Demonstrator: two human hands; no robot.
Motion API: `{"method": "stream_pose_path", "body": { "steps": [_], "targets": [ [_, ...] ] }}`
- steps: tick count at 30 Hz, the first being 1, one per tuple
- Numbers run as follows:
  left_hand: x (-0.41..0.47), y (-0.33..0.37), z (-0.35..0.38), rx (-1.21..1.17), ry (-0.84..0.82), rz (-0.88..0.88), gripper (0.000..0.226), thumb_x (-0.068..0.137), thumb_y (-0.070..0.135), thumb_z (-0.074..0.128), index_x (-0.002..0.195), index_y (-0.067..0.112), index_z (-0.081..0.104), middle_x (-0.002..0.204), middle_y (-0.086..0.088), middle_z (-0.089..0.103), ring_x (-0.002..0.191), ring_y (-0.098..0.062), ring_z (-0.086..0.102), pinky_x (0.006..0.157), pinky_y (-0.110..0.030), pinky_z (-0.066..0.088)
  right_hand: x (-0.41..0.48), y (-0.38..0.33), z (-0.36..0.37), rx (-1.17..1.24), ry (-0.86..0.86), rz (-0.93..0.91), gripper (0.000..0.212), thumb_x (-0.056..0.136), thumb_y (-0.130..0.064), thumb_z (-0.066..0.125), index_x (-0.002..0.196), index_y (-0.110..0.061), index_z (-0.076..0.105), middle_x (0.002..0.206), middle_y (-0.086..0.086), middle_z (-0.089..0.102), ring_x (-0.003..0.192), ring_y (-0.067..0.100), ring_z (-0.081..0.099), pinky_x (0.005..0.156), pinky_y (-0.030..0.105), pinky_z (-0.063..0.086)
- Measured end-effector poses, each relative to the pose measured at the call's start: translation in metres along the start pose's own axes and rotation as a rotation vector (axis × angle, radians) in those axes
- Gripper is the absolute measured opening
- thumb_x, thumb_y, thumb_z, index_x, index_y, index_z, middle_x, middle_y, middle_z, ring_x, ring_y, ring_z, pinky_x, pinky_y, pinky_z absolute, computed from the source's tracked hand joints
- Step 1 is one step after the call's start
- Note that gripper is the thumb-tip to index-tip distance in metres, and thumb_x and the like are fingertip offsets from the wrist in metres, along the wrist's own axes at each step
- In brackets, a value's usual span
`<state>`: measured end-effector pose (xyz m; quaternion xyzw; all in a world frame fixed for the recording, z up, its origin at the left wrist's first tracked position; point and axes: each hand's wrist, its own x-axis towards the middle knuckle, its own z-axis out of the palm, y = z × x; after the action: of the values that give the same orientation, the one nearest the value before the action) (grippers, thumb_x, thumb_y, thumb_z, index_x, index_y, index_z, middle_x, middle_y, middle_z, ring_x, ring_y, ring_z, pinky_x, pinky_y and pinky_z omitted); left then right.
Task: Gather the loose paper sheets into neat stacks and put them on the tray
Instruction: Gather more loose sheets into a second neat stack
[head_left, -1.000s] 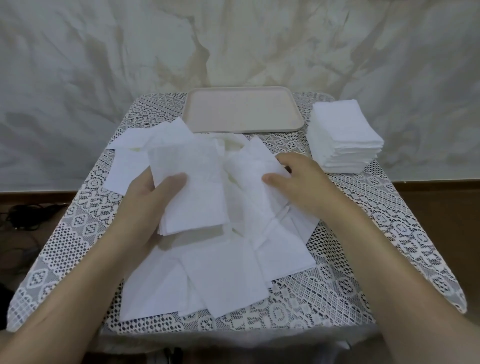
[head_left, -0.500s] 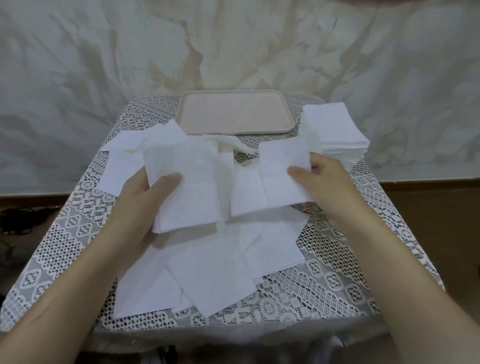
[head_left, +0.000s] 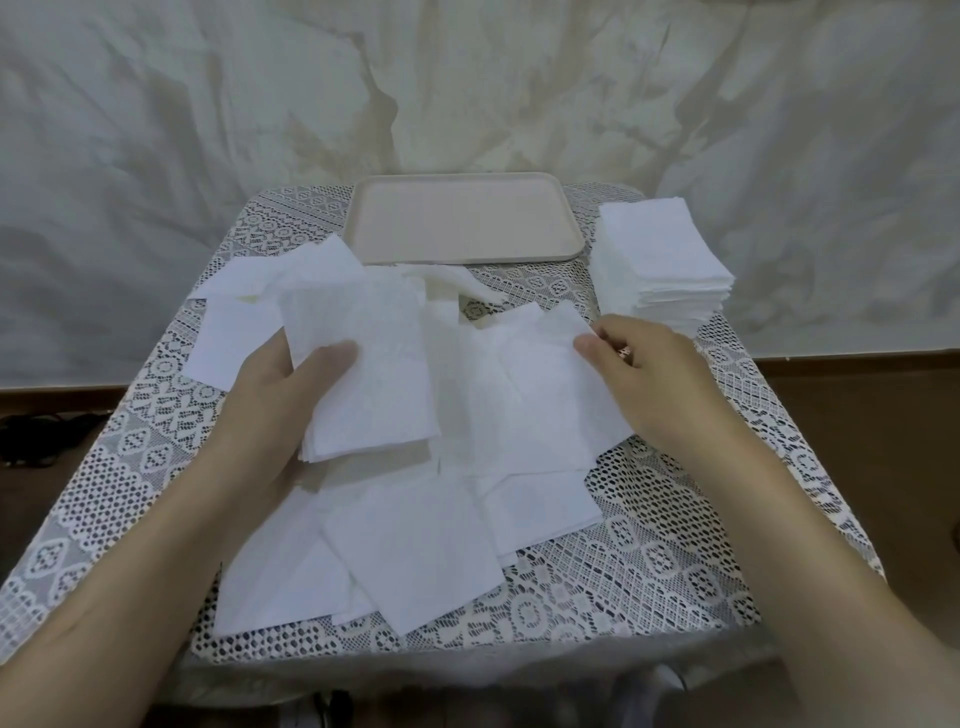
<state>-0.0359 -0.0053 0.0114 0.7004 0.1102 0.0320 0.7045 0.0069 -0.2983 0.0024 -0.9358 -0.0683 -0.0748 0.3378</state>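
One sheet (head_left: 540, 364) is now lifted off the heap, pinched at its edge by the right hand (head_left: 654, 379); a second ago that hand pressed flat on the pile. It looks bound for the small stack (head_left: 363, 374) that the left hand (head_left: 270, 400) grips as before. Many loose sheets (head_left: 415, 551) lie on the table (head_left: 675, 519). The tray (head_left: 462, 218) sits at the far edge, a tall stack (head_left: 660, 260) just beside it.

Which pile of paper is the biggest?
The stack on the far right, beside the tray. It is tall and tidy; the bundle in the left hand is thin, and the other sheets lie loose.
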Motion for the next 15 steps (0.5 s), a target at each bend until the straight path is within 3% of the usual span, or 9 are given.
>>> {"method": "stream_pose_path", "body": {
  "steps": [2,5,9,15],
  "targets": [
    [-0.001,0.000,0.000,-0.006,-0.003,-0.001,0.020,0.106,0.020,0.058,0.120,0.024,0.071,0.109,0.001,0.081,0.100,-0.019,0.078,0.082,-0.039,0.060,0.007,-0.003,0.001,0.090,-0.002,-0.026,0.037,0.103,-0.036,0.057,0.072,-0.017,0.049,0.063,-0.005,0.046,0.061,0.012,0.041,0.058,0.034,0.029],
    [0.000,-0.001,-0.001,-0.013,-0.007,-0.003,0.020,0.106,0.020,0.058,0.120,0.024,0.071,0.112,0.000,0.080,0.103,-0.022,0.077,0.088,-0.043,0.059,0.014,-0.011,0.006,0.123,-0.135,-0.076,0.032,0.102,-0.036,0.059,0.075,-0.020,0.055,0.066,-0.007,0.050,0.062,0.009,0.043,0.061,0.032,0.033],
    [0.000,-0.002,-0.002,-0.017,-0.012,-0.007,0.020,0.106,0.020,0.058,0.120,0.024,0.071,0.112,-0.001,0.080,0.105,-0.023,0.077,0.090,-0.045,0.059,0.019,-0.022,0.017,0.054,-0.279,-0.065,0.011,0.094,-0.037,0.069,0.094,-0.026,0.067,0.090,-0.010,0.067,0.086,0.012,0.060,0.075,0.033,0.045],
    [0.000,-0.002,-0.004,-0.032,-0.027,0.002,0.022,0.105,0.019,0.058,0.123,0.022,0.071,0.114,-0.002,0.080,0.107,-0.024,0.076,0.093,-0.046,0.059,0.019,-0.027,0.018,-0.003,-0.402,0.023,0.023,0.081,-0.042,0.079,0.097,-0.036,0.064,0.089,-0.013,0.064,0.083,0.010,0.061,0.067,0.029,0.042]
  ]
}}
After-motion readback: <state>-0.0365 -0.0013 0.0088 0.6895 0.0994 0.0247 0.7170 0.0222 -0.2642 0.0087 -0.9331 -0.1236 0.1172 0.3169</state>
